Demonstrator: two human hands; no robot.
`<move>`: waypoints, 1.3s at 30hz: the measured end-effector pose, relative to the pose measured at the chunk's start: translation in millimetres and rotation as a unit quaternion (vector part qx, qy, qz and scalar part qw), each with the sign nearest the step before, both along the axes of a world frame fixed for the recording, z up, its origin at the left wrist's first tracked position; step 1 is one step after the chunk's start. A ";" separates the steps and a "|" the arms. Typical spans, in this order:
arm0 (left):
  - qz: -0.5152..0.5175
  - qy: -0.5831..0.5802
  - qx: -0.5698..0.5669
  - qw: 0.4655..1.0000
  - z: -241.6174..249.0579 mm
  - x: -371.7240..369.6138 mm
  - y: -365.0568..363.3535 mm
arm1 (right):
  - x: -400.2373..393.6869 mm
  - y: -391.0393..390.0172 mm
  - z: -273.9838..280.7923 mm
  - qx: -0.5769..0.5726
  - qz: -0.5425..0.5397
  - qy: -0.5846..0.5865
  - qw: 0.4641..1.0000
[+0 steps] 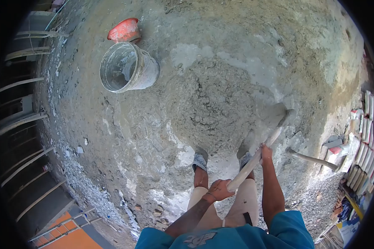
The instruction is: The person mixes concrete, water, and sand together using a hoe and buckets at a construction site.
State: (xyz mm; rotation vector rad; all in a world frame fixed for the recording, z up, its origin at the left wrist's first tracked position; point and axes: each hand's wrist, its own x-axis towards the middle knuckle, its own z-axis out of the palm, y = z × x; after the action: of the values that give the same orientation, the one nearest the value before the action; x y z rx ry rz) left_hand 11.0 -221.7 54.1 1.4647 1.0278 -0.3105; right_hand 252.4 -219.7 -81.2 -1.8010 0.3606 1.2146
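My left hand (220, 189) is wrapped round the lower end of a long wooden handle, close to my thighs. Farther up the same handle, my right hand (266, 153) is closed on it. This handle belongs to a hoe (251, 167), whose mud-coated blade rests at the right edge of a heap of wet grey mortar (214, 99). The mortar spreads over the ground just ahead of my feet. How deep the blade sits in it cannot be made out.
A mortar-smeared white bucket (147, 70) lies tilted at the upper left, beside a red basin (126, 31). Another wooden-handled tool (313, 159) lies to my right. Stacked tiles or bricks (365, 153) line the right side; gravel (318, 197) lies nearby. Poles (27, 166) edge the left.
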 end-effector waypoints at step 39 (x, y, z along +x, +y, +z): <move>0.293 0.290 -0.009 0.911 -5.9 85.6 323.1 | 285.9 129.2 46.0 -0.140 0.147 0.010 0.979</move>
State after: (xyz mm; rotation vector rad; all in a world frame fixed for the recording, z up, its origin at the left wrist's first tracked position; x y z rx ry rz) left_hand 96.6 101.4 48.2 0.9859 1.8816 -0.3194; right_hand 538.3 -90.5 -35.2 -2.1428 0.2938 1.4444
